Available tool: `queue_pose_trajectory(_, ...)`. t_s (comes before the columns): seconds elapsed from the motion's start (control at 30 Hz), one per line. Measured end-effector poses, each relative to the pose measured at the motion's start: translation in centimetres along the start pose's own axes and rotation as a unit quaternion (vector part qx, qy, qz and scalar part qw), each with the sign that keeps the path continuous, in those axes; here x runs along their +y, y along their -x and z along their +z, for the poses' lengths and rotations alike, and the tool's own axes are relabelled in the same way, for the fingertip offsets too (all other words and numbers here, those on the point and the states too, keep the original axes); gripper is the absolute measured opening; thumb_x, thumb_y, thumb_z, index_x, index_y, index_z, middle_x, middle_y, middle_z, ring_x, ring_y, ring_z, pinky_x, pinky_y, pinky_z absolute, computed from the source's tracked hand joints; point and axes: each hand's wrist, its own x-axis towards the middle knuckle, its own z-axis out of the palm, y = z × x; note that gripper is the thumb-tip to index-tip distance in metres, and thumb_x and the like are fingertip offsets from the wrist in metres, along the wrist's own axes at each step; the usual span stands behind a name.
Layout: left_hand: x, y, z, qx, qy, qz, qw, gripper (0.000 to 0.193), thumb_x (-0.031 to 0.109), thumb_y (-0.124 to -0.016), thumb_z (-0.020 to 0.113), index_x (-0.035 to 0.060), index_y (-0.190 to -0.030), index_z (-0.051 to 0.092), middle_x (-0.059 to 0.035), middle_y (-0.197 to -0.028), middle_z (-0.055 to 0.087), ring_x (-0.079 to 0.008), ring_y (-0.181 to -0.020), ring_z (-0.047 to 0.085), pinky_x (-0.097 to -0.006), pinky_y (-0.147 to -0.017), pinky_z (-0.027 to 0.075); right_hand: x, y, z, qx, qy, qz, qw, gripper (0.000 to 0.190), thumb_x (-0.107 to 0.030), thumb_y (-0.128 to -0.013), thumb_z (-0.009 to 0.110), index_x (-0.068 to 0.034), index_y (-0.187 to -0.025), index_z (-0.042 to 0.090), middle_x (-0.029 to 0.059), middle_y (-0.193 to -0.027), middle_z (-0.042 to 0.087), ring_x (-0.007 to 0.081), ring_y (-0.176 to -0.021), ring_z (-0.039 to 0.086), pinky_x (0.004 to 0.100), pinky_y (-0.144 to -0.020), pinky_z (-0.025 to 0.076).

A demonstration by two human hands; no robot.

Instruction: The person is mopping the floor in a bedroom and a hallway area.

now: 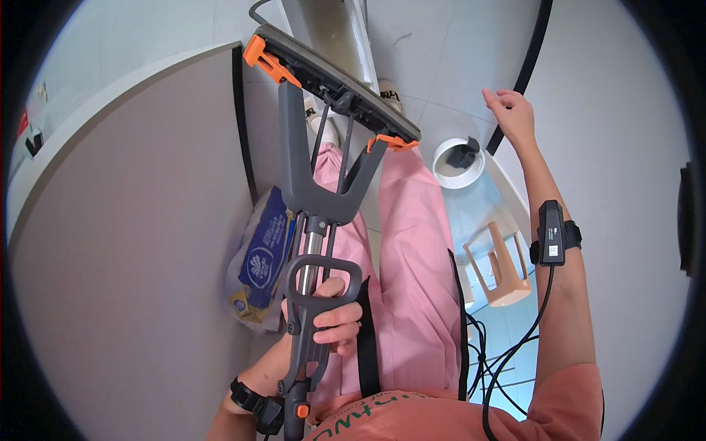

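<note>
My left hand [336,320] is closed round the grey handle part of a squeeze mop [331,209], just below its looped lever. The mop head [342,82], with orange clips at both ends, is raised at the upper middle, in front of my shins. Its metal pole runs down towards my body. My right hand [510,110] is held out at the upper right, beside a panel edge, its fingers curled; nothing can be seen in it. A white round bucket [459,179] with a dark grey cloth-like thing and some liquid in it stands on the floor below that hand.
Light panels with black edging stand on both sides. A plastic-wrapped blue pack [263,259] leans by the left one. An upturned beige plastic stool [507,289] and black cables [485,358] lie at the right. A long white container [336,33] is beyond the mop head.
</note>
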Motion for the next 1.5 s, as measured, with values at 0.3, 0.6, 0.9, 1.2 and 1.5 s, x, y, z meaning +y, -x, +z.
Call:
queue_pose_trajectory(0.3, 0.0, 0.1, 0.9, 0.054, -0.035, 0.009, 0.998, 0.013, 0.021, -0.09, 0.048, 0.0208, -0.078, 0.045, 0.007, -0.071, 0.044, -0.0059, -0.06, 0.048, -0.0308, -0.066, 0.045, 1.6, 2.5, 1.2, 0.123, 0.087, -0.102, 0.983, 0.053, -0.021, -0.069, 0.072, -0.009, -0.118, 0.056, 0.0189, -0.129, 0.045, 0.0301, -0.112, 0.052, 0.0366, -0.089, 0.043)
queue_pose_trajectory(0.6, -0.4, -0.2, 1.0, 0.023, 0.011, -0.015, 1.0, 0.017, 0.024, -0.083, 0.059, 0.0182, -0.077, 0.044, 0.0048, -0.074, 0.045, -0.0092, -0.065, 0.05, -0.0328, -0.069, 0.043, -3.8, 10.7, 3.4, 0.112, -0.222, -0.06, 0.967, 0.046, -0.015, -0.069, 0.071, -0.004, -0.111, 0.056, 0.0155, -0.122, 0.053, 0.0248, -0.093, 0.06, 0.0355, -0.082, 0.046)
queue_pose_trajectory(0.9, -0.1, -0.1, 0.4, -0.02, -0.015, -0.07, 0.997, 0.022, 0.014, -0.07, 0.065, 0.0151, -0.086, 0.05, 0.0005, -0.081, 0.041, -0.0117, -0.07, 0.046, -0.0358, -0.083, 0.043, -3.2, 17.2, 4.0, -0.002, -0.283, 0.033, 0.958, 0.027, -0.01, -0.074, 0.064, 0.001, -0.099, 0.059, 0.0154, -0.097, 0.061, 0.0248, -0.079, 0.061, 0.034, -0.073, 0.047)
queue_pose_trajectory(1.2, 0.3, 2.0, -0.4, -0.013, -0.099, -0.086, 0.991, 0.029, 0.021, -0.075, 0.066, 0.0179, -0.097, 0.048, 0.0044, -0.081, 0.041, -0.0069, -0.074, 0.046, -0.0344, -0.084, 0.039, 0.5, 26.1, 3.6, 0.004, -0.208, 0.065, 0.976, 0.01, -0.01, -0.075, 0.064, 0.0, -0.078, 0.063, 0.01, -0.076, 0.063, 0.0196, -0.067, 0.06, 0.0281, -0.062, 0.047)
queue_pose_trajectory(1.5, 0.1, 3.7, -1.1, 0.075, -0.237, -0.088, 0.965, 0.046, 0.033, -0.067, 0.073, 0.0173, -0.104, 0.052, 0.0009, -0.087, 0.038, -0.0115, -0.08, 0.039, -0.0278, -0.072, 0.038, 4.8, 35.7, 2.9, 0.009, -0.27, 0.176, 0.947, 0.016, -0.017, -0.075, 0.064, -0.003, -0.084, 0.065, 0.0127, -0.085, 0.064, 0.0233, -0.071, 0.061, 0.0345, -0.068, 0.049)
